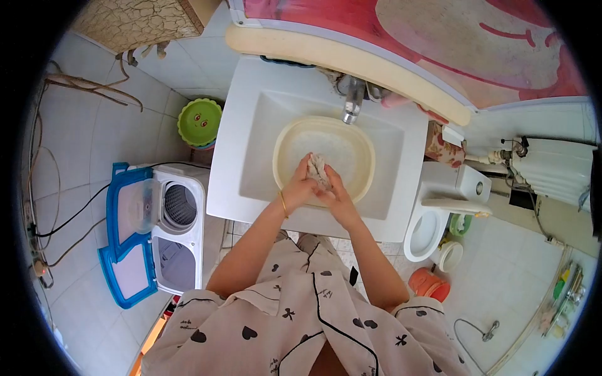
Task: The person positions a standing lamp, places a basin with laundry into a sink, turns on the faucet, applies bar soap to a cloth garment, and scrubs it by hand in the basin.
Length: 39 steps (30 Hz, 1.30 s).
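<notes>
A crumpled whitish cloth (318, 170) is bunched between my two hands, above a cream plastic basin (371, 153). My left hand (299, 187) is closed around the cloth's left side, and a yellow band circles that wrist. From the other side my right hand (337, 196) grips the same cloth, its fingers pointing up along the edge. Pale, cloudy-looking water (342, 147) shows in the basin, which sits inside a white sink (254, 156). Behind it stands a chrome faucet (353, 103), its spout over the basin's back rim. My palms hide part of the cloth.
To the left, a twin-tub washing machine (194, 229) has its blue-framed lids (128, 235) raised. A green basin (200, 122) stands beyond it. At right are a toilet (423, 235), a red bucket (429, 285) and a shower head (491, 331). Cables hang along the left wall.
</notes>
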Tool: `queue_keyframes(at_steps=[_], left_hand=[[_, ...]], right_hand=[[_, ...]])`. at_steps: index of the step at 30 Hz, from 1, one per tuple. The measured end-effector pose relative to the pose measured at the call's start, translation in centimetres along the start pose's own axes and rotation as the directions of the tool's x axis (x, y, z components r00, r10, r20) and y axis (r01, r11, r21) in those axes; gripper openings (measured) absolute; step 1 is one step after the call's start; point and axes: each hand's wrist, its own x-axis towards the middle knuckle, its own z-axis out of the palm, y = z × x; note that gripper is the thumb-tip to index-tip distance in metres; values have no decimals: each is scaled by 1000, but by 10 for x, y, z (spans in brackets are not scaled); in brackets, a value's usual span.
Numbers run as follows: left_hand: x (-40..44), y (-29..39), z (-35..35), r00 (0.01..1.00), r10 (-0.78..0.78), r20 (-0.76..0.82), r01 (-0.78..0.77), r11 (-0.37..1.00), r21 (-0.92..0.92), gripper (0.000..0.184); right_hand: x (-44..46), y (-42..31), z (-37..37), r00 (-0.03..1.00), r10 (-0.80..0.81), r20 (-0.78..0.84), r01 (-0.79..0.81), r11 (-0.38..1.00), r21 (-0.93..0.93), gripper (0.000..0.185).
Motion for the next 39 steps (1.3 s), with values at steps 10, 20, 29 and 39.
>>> queue_keyframes(at_steps=[10,20,29,39], left_hand=[[-35,43,-55,994,-72,-86,62,992,-114,66],[-58,50,-108,959,58,-276,-109,979,-175,49],[-35,34,-87,587,251,-770,-426,904,-30,31],[-23,26,-101,428,237,-872,-177,968,176,30]], right_hand=[[50,-39,34,995,-42,85,48,996,-76,54],[110,-91,71,951,-40,305,56,998,-43,27],[150,-95,122,836,-533,126,542,770,-336,34],[174,-66,148,814,-555,172,573,717,-396,27]])
